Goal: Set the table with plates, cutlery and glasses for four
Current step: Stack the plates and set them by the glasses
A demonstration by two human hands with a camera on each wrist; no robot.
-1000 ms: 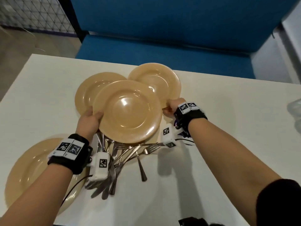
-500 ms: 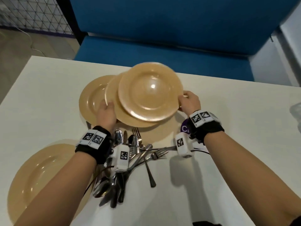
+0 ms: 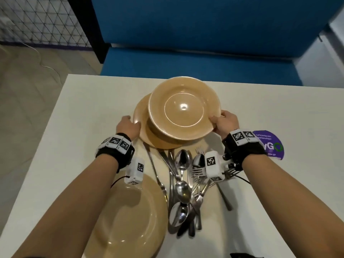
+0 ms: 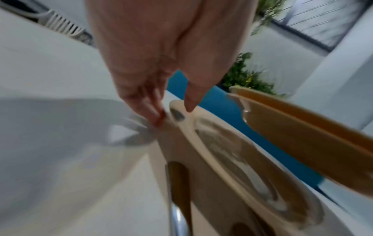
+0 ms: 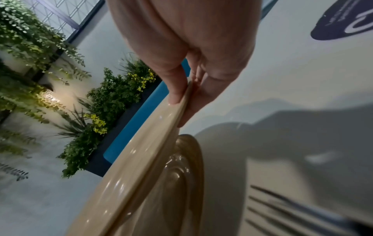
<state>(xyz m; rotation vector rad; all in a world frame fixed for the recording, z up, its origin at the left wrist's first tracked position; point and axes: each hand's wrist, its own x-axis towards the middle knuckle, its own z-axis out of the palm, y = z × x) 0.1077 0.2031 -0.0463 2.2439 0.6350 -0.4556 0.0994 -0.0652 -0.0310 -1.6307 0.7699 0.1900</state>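
Note:
Two amber plates overlap at the far middle of the white table [image 3: 74, 127]. The upper plate [image 3: 184, 108] [image 5: 141, 159] is raised and tilted, and my right hand [image 3: 222, 123] [image 5: 181, 99] pinches its right rim, thumb on top and fingers beneath. The lower plate [image 3: 145, 131] [image 4: 232, 151] lies under it, and my left hand [image 3: 128, 125] [image 4: 173, 111] holds its left rim, thumb on top. A third amber plate [image 3: 130, 216] lies near me, partly under my left forearm. A pile of spoons, forks and knives [image 3: 184, 187] lies between my forearms.
A purple round sticker [image 3: 270, 144] is on the table just right of my right wrist. A blue bench [image 3: 186, 67] runs along the far table edge. Bare tabletop extends on the left and at the far right.
My right hand has carried the raised plate farther from me and to the right. The far plates, spread apart a second ago, now overlap. My left hand went forward to the lower plate's rim.

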